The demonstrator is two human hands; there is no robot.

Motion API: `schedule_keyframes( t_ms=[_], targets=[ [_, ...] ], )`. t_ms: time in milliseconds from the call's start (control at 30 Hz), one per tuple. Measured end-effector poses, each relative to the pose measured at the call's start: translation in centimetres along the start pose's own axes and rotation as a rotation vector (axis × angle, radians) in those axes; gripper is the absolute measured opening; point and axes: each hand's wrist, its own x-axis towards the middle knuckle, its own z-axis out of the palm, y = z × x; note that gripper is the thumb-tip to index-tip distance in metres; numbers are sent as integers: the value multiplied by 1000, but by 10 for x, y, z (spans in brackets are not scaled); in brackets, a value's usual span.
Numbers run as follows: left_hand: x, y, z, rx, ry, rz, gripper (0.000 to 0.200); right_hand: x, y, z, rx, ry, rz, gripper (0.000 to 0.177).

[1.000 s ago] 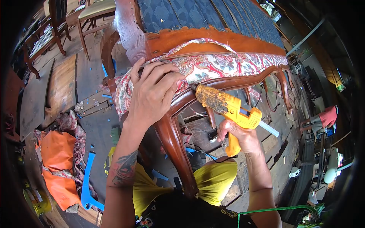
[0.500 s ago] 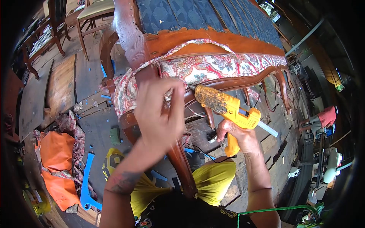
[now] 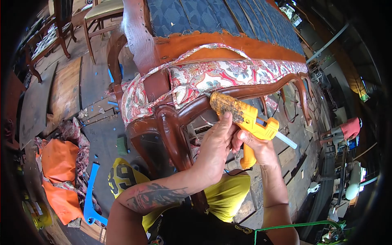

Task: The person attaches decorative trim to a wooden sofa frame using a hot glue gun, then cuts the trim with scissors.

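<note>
A yellow glue gun [image 3: 263,128] with a dirt-darkened front lies across the view, its nozzle at the carved wooden rail [image 3: 245,91] of an upturned chair or sofa frame. My right hand [image 3: 263,151] is wrapped round its handle, and a pale glue stick [image 3: 286,140] juts from the back. My left hand [image 3: 215,143] is closed against the gun's underside, thumb up along the body and other fingers partly hidden. Floral fabric [image 3: 228,74] covers the band above the rail. A loose strip of fabric-covered piping [image 3: 198,49] arcs over it and runs round the wooden post.
A curved wooden leg [image 3: 173,130] rises between my knees. Orange material [image 3: 61,179] and a blue curved piece [image 3: 90,200] lie on the plank floor to the left. Chairs [image 3: 102,12] stand at upper left. A person in a red top [image 3: 350,128] is far right.
My left hand has swung down and right from in front of the wooden post to the glue gun. The post and piping behind it now show. The gun has hardly moved.
</note>
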Motion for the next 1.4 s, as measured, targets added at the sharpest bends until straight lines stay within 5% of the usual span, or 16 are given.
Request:
schedule_keyframes(
  t_ms=[267,1400],
  targets=[
    [2,-8,-5,17,2,134,40,1,0,-6,-22,-40,13,18],
    [5,-5,-4,74,-9,130,41,1,-1,-4,9,4,26,22]
  ],
)
